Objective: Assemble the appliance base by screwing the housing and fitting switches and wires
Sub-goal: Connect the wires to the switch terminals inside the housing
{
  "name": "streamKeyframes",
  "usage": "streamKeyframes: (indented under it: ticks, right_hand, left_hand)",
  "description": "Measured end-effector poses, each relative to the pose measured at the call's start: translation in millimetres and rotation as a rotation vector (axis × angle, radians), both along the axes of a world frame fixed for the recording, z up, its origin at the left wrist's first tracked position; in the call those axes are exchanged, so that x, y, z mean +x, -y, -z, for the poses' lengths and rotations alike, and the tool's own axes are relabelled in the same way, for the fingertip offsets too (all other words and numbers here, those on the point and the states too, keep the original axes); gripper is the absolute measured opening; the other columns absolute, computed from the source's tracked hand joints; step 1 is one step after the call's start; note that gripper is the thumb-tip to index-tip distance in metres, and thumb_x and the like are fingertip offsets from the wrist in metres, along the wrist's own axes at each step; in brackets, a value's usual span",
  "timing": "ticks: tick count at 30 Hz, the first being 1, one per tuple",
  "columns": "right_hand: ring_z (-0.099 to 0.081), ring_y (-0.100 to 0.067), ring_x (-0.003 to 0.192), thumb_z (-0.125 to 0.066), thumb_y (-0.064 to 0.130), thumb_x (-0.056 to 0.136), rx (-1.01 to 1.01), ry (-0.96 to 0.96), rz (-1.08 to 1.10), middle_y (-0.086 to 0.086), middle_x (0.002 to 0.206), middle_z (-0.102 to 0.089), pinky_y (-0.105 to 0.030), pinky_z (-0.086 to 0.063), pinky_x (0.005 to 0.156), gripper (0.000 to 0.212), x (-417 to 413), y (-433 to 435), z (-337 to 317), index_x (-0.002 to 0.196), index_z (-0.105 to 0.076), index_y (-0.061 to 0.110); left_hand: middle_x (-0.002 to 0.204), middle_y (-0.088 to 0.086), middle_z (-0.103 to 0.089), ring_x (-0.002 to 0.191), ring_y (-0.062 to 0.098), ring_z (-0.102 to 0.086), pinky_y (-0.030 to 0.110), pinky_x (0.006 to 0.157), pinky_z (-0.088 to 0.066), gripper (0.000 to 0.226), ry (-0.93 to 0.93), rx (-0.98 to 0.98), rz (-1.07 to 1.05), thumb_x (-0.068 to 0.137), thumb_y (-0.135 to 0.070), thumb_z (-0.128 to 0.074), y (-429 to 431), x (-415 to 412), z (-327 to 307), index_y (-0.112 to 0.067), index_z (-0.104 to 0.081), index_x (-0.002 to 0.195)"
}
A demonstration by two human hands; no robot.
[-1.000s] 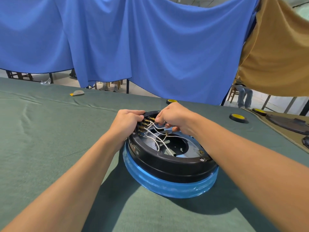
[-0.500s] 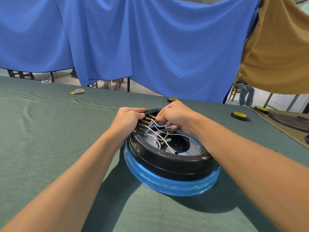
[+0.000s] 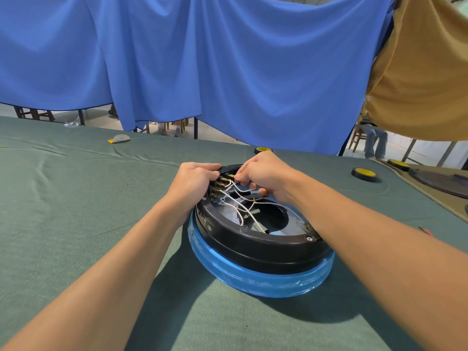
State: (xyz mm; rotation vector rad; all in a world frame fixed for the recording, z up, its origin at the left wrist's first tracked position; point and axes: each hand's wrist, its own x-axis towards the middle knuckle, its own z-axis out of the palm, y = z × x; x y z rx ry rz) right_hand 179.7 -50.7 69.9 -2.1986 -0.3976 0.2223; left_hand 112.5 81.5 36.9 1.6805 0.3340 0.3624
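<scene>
I see a big blue curtain (image 3: 228,72) filling the upper part of the frame, with a tan curtain (image 3: 425,79) hanging at the upper right. Below them the green-covered counter (image 3: 76,211) spreads across the whole lower half. My two bare forearms come in from the bottom corners and meet at the middle of the frame, over the round appliance base (image 3: 258,239), which sits on the counter just right of center. The base is a black ring housing with a band of blue film around its lower edge and an open well in the middle. My left hand (image 3: 193,182) is clenched over the far left rim of the housing, gripping it beside a row of brass terminals (image 3: 217,187). My right hand (image 3: 266,174) is curled over the far side of the well, thumb and forefinger pinched together at one of the upper terminals; I cannot tell whether they hold a wire end or the connector itself. Thin white wires (image 3: 238,201) loop from the terminals down into the well. A small screw (image 3: 309,238) sits in the near right rim. Out on the counter, well apart from the base, lie black-and-yellow tape rolls (image 3: 364,174) at the right, and a small grey and yellow scrap (image 3: 119,138) at the upper left.
</scene>
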Motion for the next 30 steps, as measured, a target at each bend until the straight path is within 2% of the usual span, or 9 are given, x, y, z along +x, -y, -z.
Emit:
streamKeyframes:
  ticks: [7,9,11,15,18,22,26,30]
  right_hand:
    - [-0.051,-0.019,0.067,-0.064,0.007,0.09,-0.056,0.164,-0.005,-0.011,0.078,-0.062,-0.028,-0.042,0.055,0.011,-3,-5,2,0.087,-0.073,0.002]
    - [-0.056,-0.016,0.072,-0.062,0.008,0.092,-0.091,0.233,0.013,-0.01,0.082,-0.066,-0.026,-0.047,0.058,0.014,-4,-8,4,0.088,-0.074,0.002]
    - [-0.056,-0.013,0.077,-0.059,0.007,0.092,-0.109,0.282,0.022,-0.009,0.086,-0.067,-0.021,-0.045,0.057,0.016,-4,-9,5,0.088,-0.075,0.003]
    - [-0.056,-0.014,0.081,-0.06,0.008,0.093,-0.131,0.312,-0.03,0.0,0.078,-0.061,-0.019,-0.039,0.054,0.014,-4,-8,5,0.091,-0.074,0.006]
    - [-0.057,-0.017,0.087,-0.062,0.011,0.094,-0.139,0.326,-0.056,-0.002,0.084,-0.063,-0.024,-0.042,0.065,0.013,-4,-9,5,0.096,-0.074,0.007]
    - [-0.059,-0.019,0.094,-0.061,0.015,0.094,-0.167,0.33,-0.076,-0.004,0.093,-0.065,-0.027,-0.042,0.075,0.015,-7,-6,3,0.1,-0.074,0.009]
    - [-0.056,-0.013,0.092,-0.059,0.018,0.094,-0.2,0.378,-0.083,0.004,0.091,-0.063,-0.024,-0.039,0.077,0.016,-12,13,-10,0.101,-0.073,0.018]
    - [-0.059,-0.013,0.092,-0.056,0.018,0.091,-0.223,0.543,0.058,0.007,0.087,-0.067,-0.022,-0.039,0.078,0.018,-17,62,-23,0.091,-0.072,0.025]
  left_hand:
    - [0.123,0.009,-0.066,0.113,0.025,-0.061,0.041,0.102,-0.049,0.034,0.005,0.011,0.002,0.096,-0.003,-0.05,-1,1,0,-0.015,-0.068,0.122]
    - [0.122,0.008,-0.067,0.111,0.023,-0.061,0.037,0.099,-0.05,0.034,0.006,0.017,-0.001,0.097,-0.004,-0.05,-1,2,0,-0.015,-0.068,0.123]
    - [0.122,0.008,-0.067,0.111,0.023,-0.061,0.037,0.099,-0.05,0.033,0.006,0.023,-0.004,0.097,-0.004,-0.05,-1,2,0,-0.015,-0.068,0.123]
    - [0.12,0.009,-0.067,0.107,0.023,-0.064,0.037,0.094,-0.053,0.033,-0.001,0.019,0.001,0.097,-0.005,-0.05,-1,2,-1,-0.015,-0.068,0.122]
    - [0.121,0.01,-0.067,0.109,0.024,-0.063,0.039,0.099,-0.051,0.032,-0.006,0.031,0.004,0.098,-0.004,-0.05,-1,1,-2,-0.014,-0.068,0.123]
    - [0.119,0.009,-0.068,0.105,0.023,-0.065,0.034,0.092,-0.053,0.033,-0.011,0.042,0.01,0.098,-0.004,-0.049,-2,1,-3,-0.014,-0.067,0.124]
    - [0.123,0.008,-0.066,0.113,0.024,-0.06,0.041,0.103,-0.047,0.034,-0.038,0.09,0.01,0.098,-0.005,-0.05,-1,1,-6,-0.013,-0.066,0.127]
    - [0.125,0.007,-0.064,0.118,0.024,-0.056,0.043,0.109,-0.041,0.034,-0.056,0.149,0.002,0.099,-0.005,-0.05,-2,2,-8,-0.012,-0.064,0.128]
